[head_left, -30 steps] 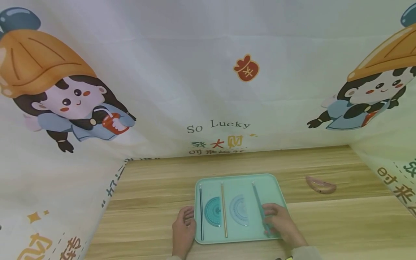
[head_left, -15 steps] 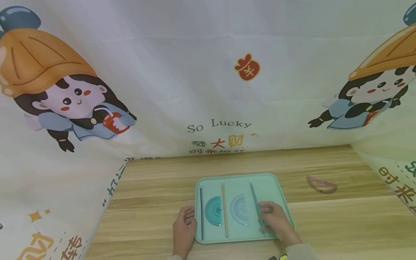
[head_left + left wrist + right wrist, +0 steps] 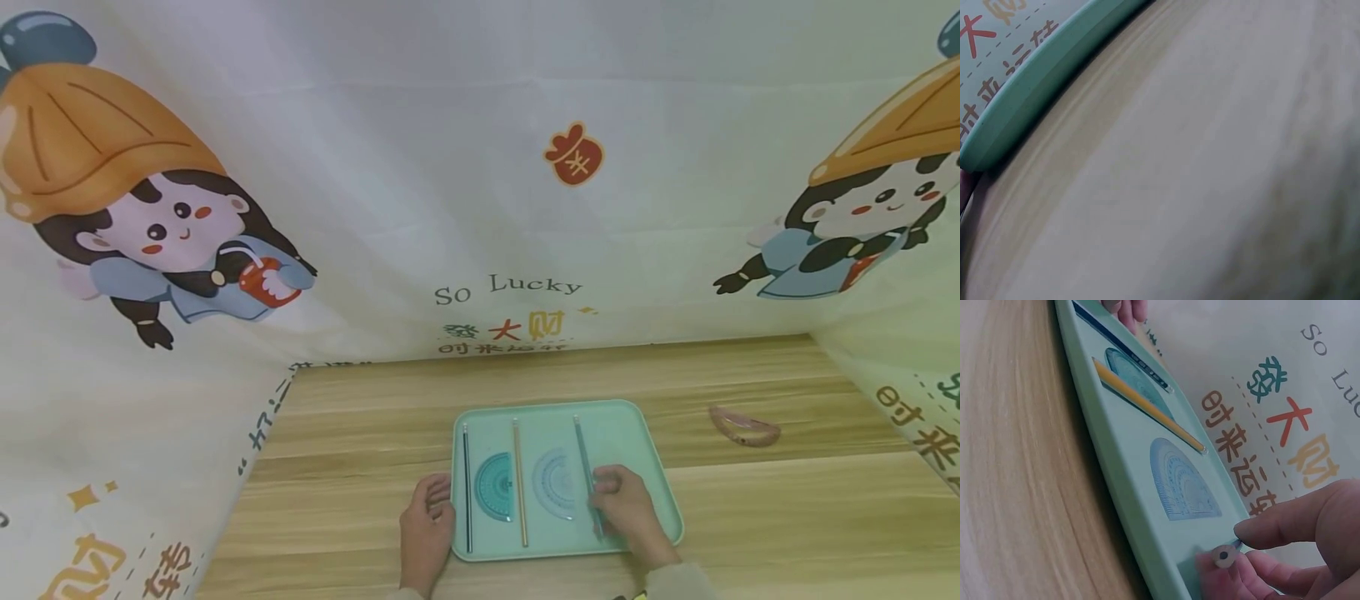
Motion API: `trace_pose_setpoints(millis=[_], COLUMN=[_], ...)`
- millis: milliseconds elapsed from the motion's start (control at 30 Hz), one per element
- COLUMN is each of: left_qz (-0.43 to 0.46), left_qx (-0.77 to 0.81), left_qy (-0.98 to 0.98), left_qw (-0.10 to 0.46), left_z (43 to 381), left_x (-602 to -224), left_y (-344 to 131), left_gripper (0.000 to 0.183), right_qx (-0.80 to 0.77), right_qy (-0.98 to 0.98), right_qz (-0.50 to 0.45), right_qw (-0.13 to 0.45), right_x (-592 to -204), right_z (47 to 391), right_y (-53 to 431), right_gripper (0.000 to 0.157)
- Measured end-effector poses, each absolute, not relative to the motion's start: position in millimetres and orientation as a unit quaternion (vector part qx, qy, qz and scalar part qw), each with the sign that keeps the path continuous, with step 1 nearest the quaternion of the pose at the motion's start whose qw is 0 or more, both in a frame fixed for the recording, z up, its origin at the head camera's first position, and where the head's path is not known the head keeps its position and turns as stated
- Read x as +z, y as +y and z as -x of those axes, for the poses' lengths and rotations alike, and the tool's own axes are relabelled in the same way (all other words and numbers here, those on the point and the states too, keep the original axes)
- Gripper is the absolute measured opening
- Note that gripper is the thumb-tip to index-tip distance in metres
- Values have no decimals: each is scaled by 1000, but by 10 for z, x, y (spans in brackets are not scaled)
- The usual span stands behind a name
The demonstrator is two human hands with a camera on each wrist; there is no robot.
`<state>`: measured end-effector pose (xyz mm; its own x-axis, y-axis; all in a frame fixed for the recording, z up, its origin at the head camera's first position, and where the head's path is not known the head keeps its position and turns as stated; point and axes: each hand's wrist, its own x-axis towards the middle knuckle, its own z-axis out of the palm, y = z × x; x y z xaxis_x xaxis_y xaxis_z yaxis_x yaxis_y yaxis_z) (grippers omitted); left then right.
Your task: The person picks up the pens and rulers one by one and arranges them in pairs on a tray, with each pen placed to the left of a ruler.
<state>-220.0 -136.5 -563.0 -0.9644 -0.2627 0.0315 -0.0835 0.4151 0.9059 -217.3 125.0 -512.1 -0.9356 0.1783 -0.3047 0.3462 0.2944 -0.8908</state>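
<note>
My right hand [image 3: 628, 508] pinches a grey-green pencil [image 3: 583, 446] near its lower end, over the right part of a mint-green tray [image 3: 652, 500]. In the right wrist view the tip of that pencil [image 3: 1224, 555] faces the camera, between thumb and fingers. Just left of it lies a clear protractor [image 3: 555, 485]. Further left are a yellow pencil [image 3: 521, 487], a teal protractor [image 3: 495, 487] and a dark blue pencil [image 3: 468, 492]. My left hand [image 3: 426, 529] rests beside the tray's left edge, fingers loosely bent against it; a fingertip [image 3: 966, 184] shows under the rim.
A pinkish protractor [image 3: 745, 427] lies on the wooden table [image 3: 772, 517], right of the tray. A printed white cloth [image 3: 375, 208] hangs behind and on both sides of the table.
My right hand has moved left with the grey-green pencil, bringing it close to the clear protractor and nearer in line with the other pencils. The left hand stays at the tray's edge.
</note>
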Motion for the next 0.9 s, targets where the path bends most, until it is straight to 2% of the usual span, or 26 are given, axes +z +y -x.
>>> trace_pose_setpoints(millis=[400, 900], left_qz=[-99, -98], left_qx=[-533, -539], left_qy=[-836, -832], left_qw=[90, 90], left_z=[2209, 2197], left_x=[-5639, -5632], left_y=[-1362, -1380], left_gripper=[34, 34], right_qx=[-470, -388], right_qy=[873, 913], right_qz=[-127, -117], right_qw=[31, 40], right_x=[-5081, -5024], right_z=[2145, 2139], right_y=[1195, 1119], right_gripper=[37, 34])
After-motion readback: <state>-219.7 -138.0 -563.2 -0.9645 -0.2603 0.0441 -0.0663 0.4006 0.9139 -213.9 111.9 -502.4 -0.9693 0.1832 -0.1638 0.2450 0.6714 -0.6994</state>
